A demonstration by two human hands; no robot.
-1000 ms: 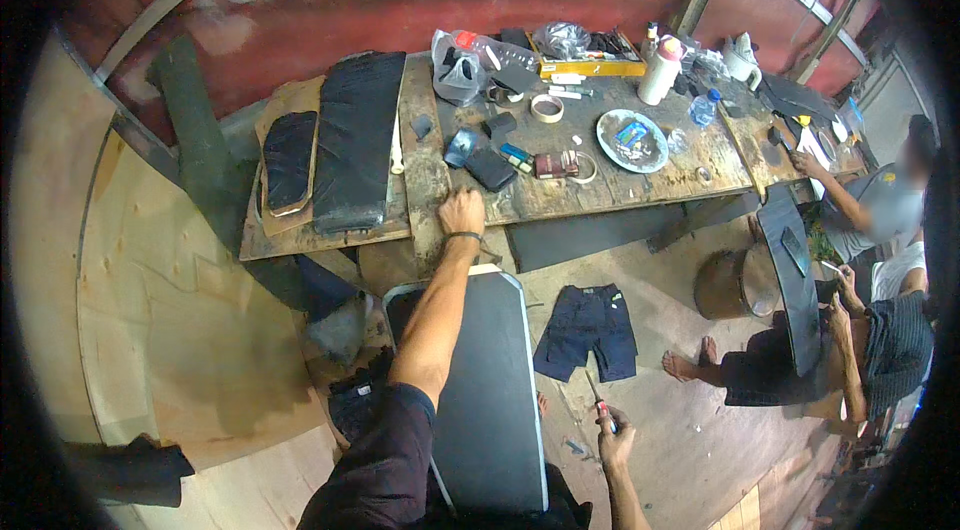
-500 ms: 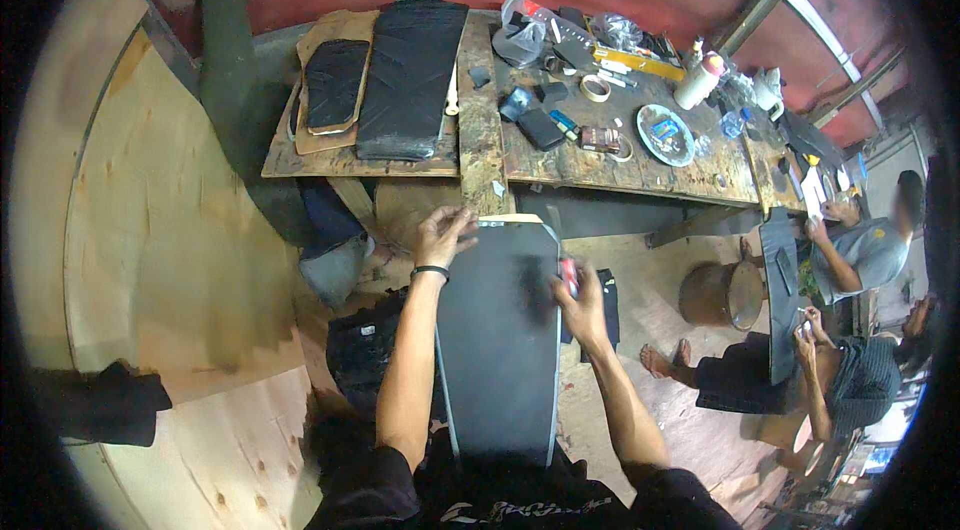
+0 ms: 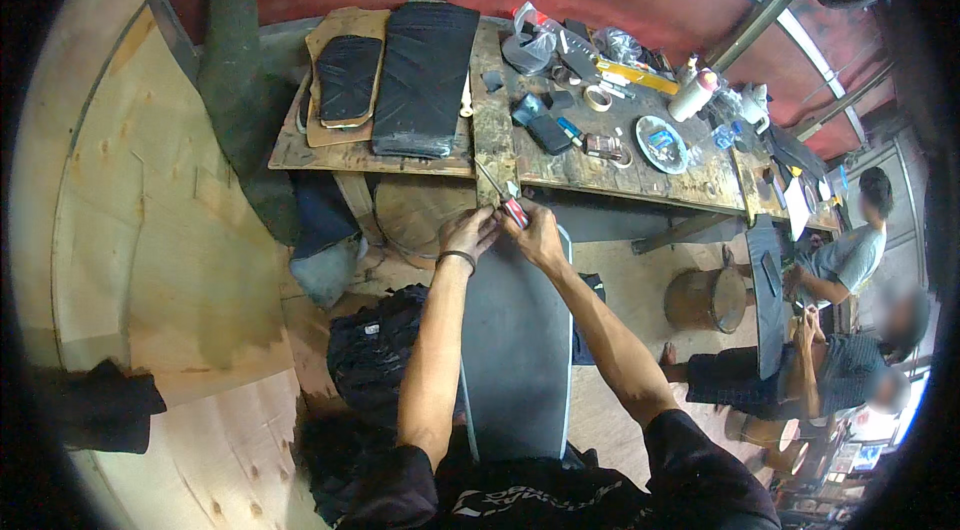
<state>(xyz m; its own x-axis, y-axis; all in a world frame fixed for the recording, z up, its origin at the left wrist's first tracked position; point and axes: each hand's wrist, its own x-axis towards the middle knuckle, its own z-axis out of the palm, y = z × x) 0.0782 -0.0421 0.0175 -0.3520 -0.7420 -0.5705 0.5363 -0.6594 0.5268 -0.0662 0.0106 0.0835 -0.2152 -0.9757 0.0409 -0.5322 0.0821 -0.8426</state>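
Observation:
A long dark grey board with rounded ends lies lengthwise in front of me, its far end near the workbench. My left hand, with a dark band on the wrist, grips that far end's left corner. My right hand is closed around a red-handled tool, whose thin metal shaft points up and left over the bench edge. Both hands sit close together at the board's far tip.
A wooden workbench carries black padded sheets, a tape roll, a white bottle, a plate and small tools. Dark cloth lies on the plywood floor. Two people sit at the right with another dark board.
My view has moved nearer the bench. My right hand came up from low beside the board to its far end with the red-handled tool, and my left hand settled next to it.

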